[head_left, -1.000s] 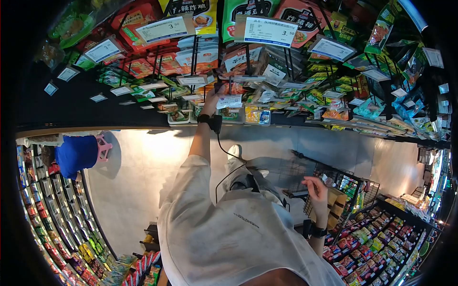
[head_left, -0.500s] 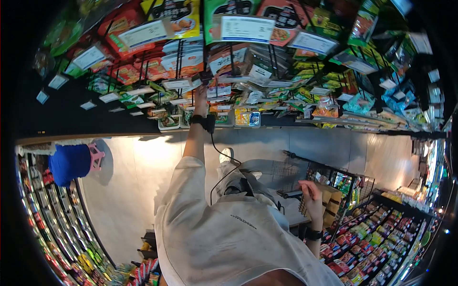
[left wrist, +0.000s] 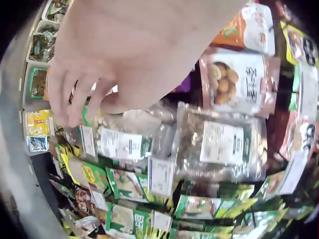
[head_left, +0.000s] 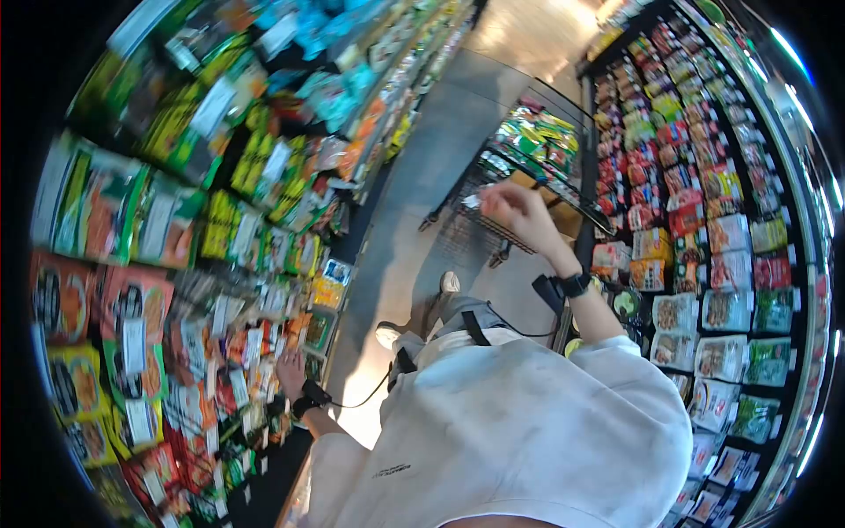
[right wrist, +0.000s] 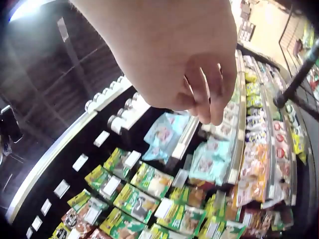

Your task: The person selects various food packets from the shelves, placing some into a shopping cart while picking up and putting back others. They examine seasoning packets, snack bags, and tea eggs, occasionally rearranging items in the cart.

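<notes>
At the lower left of the head view, the left hand is beside hanging packets on the shelf rack. In the left wrist view, the left hand has loosely bent fingers and no item visible in them; clear bags and a brown-and-white egg packet hang nearby. The right hand is blurred in the head view, held over the near end of a black wire cart. Its fingers hang loosely curled and hold nothing in the right wrist view, where the hand appears before blue packets.
Green and yellow packets lie in the cart's far part, beside a brown cardboard box. A chilled display of packed food lines the right side. Grey floor runs between the racks and the cart.
The head view has swung to the right, so the packet rack now fills its left side. The right hand has lifted and stretched forward; the left stays near the rack.
</notes>
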Motion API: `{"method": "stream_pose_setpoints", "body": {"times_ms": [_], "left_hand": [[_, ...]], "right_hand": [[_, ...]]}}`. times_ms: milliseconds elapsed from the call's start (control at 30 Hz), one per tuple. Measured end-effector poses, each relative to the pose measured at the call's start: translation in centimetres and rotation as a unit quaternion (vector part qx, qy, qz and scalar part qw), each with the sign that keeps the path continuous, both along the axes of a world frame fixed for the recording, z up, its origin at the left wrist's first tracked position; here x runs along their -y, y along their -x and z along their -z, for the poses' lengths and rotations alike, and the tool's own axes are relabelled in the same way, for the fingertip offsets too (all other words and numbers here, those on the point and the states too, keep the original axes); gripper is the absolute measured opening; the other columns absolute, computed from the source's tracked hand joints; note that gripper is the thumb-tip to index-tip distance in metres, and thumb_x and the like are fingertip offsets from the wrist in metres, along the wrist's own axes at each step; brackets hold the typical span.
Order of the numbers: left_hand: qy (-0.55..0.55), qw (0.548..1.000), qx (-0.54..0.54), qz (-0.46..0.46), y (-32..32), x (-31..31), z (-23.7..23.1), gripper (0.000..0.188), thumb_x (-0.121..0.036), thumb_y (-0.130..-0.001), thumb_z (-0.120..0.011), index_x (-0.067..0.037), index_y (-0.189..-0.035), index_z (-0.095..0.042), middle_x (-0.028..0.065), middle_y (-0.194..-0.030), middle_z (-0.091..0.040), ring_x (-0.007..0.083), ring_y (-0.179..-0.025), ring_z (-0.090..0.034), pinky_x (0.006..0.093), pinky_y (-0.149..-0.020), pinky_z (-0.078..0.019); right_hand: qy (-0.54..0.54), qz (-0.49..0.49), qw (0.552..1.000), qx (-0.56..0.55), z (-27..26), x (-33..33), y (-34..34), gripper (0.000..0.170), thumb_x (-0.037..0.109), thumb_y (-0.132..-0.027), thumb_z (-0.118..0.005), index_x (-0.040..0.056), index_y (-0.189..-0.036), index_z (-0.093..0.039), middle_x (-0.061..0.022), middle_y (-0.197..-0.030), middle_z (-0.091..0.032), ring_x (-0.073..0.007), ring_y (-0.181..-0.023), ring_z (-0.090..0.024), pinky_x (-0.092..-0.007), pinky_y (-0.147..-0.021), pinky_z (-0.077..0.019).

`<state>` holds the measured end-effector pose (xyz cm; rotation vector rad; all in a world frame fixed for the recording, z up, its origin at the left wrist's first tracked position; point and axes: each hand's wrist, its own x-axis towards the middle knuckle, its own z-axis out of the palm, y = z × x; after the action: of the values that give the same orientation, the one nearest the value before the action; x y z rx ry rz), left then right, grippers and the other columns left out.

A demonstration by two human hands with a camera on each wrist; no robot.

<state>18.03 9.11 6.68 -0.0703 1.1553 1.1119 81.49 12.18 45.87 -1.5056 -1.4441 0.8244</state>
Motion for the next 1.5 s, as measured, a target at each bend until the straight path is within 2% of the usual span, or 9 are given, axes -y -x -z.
{"method": "stream_pose_setpoints", "body": {"times_ms": [367, 567, 667, 733, 800, 867, 1000, 1133, 1500], "left_hand": [[-0.084, 0.962, -0.218, 0.140, -20.6, -11.6, -15.2, 0.050, -0.033, -0.104, -0.049, -0.003, -0.143, -0.043, 0.0244, -0.142, -0.046, 0.0339, -0.133, -0.047, 0.0446, -0.114, -0.0420], [-0.049, 0.943, -0.276, 0.177, -33.2, -13.7, -20.9, 0.053, -0.033, -0.105, -0.047, -0.002, -0.147, -0.038, 0.0201, -0.145, -0.045, 0.0353, -0.135, -0.045, 0.0453, -0.114, -0.0407], [-0.028, 0.939, -0.293, 0.177, -37.1, -13.4, -23.5, 0.053, -0.032, -0.104, -0.049, -0.001, -0.146, -0.039, 0.0192, -0.142, -0.048, 0.0348, -0.132, -0.049, 0.0448, -0.112, -0.0436], [0.006, 0.931, -0.324, 0.165, -39.0, -13.3, -25.4, 0.054, -0.032, -0.104, -0.050, -0.001, -0.147, -0.039, 0.0188, -0.142, -0.048, 0.0347, -0.131, -0.050, 0.0449, -0.111, -0.0442], [0.027, 0.925, -0.350, 0.145, -39.6, -12.9, -26.2, 0.057, -0.033, -0.103, -0.053, -0.003, -0.148, -0.037, 0.0196, -0.142, -0.048, 0.0362, -0.131, -0.049, 0.0473, -0.113, -0.0440], [0.038, 0.917, -0.372, 0.137, -40.7, -12.8, -27.5, 0.058, -0.034, -0.102, -0.054, -0.003, -0.149, -0.037, 0.0210, -0.141, -0.048, 0.0375, -0.131, -0.049, 0.0492, -0.114, -0.0435], [0.019, 0.917, -0.374, 0.139, -42.4, -12.9, -28.9, 0.060, -0.035, -0.102, -0.055, -0.003, -0.149, -0.037, 0.0225, -0.140, -0.049, 0.0394, -0.131, -0.048, 0.0515, -0.115, -0.0431], [0.011, 0.916, -0.373, 0.147, -43.3, -13.1, -29.0, 0.059, -0.034, -0.102, -0.054, 0.000, -0.148, -0.038, 0.0222, -0.138, -0.051, 0.0387, -0.130, -0.050, 0.0502, -0.113, -0.0449], [-0.009, 0.908, -0.387, 0.163, -47.4, -15.5, -30.6, 0.054, -0.032, -0.102, -0.055, 0.001, -0.143, -0.042, 0.0240, -0.139, -0.049, 0.0394, -0.128, -0.052, 0.0479, -0.111, -0.0479]], "right_hand": [[-0.090, 0.299, 0.939, -0.143, -0.7, -14.9, -42.5, 0.024, 0.009, -0.094, -0.053, -0.0046, -0.112, -0.062, -0.0113, -0.093, -0.070, -0.0176, -0.082, -0.066, -0.0273, -0.073, -0.0536], [0.095, 0.328, 0.936, -0.089, 22.8, -22.7, -63.6, 0.017, 0.012, -0.089, -0.057, 0.0002, -0.090, -0.068, -0.0102, -0.078, -0.068, -0.0182, -0.064, -0.061, -0.0302, -0.057, -0.0464], [0.122, 0.420, 0.841, -0.319, 34.7, -21.5, -61.0, 0.012, 0.007, -0.089, -0.058, 0.0063, -0.100, -0.055, -0.0057, -0.090, -0.059, -0.0158, -0.067, -0.057, -0.0304, -0.054, -0.0447], [0.287, 0.442, 0.847, -0.065, 40.7, -20.6, -59.6, 0.019, 0.017, -0.092, -0.057, 0.0071, -0.108, -0.051, -0.0081, -0.087, -0.059, -0.0163, -0.070, -0.056, -0.0318, -0.053, -0.0441], [0.115, 0.503, 0.843, -0.150, 55.7, -20.9, -59.3, 0.023, 0.008, -0.082, -0.063, -0.0037, -0.101, -0.065, -0.0135, -0.088, -0.066, -0.0251, -0.077, -0.062, -0.0394, -0.069, -0.0490], [0.265, 0.420, 0.849, -0.182, 43.5, -18.7, -54.2, 0.026, 0.011, -0.084, -0.060, -0.0040, -0.105, -0.064, -0.0138, -0.091, -0.067, -0.0255, -0.083, -0.063, -0.0376, -0.076, -0.0497], [0.254, 0.291, 0.894, -0.228, 48.6, -19.3, -53.2, 0.046, 0.021, -0.086, -0.071, -0.0049, -0.122, -0.059, -0.0159, -0.110, -0.068, -0.0231, -0.094, -0.065, -0.0327, -0.083, -0.0490], [0.322, 0.266, 0.890, -0.181, 37.8, -21.8, -51.1, 0.057, 0.023, -0.083, -0.074, -0.0081, -0.124, -0.051, -0.0115, -0.102, -0.063, -0.0193, -0.084, -0.060, -0.0342, -0.072, -0.0483], [0.358, 0.040, 0.920, -0.152, 44.2, -23.3, -51.4, 0.040, 0.023, -0.085, -0.073, -0.0047, -0.111, -0.061, -0.0105, -0.092, -0.065, -0.0185, -0.079, -0.060, -0.0335, -0.072, -0.0474]]}}
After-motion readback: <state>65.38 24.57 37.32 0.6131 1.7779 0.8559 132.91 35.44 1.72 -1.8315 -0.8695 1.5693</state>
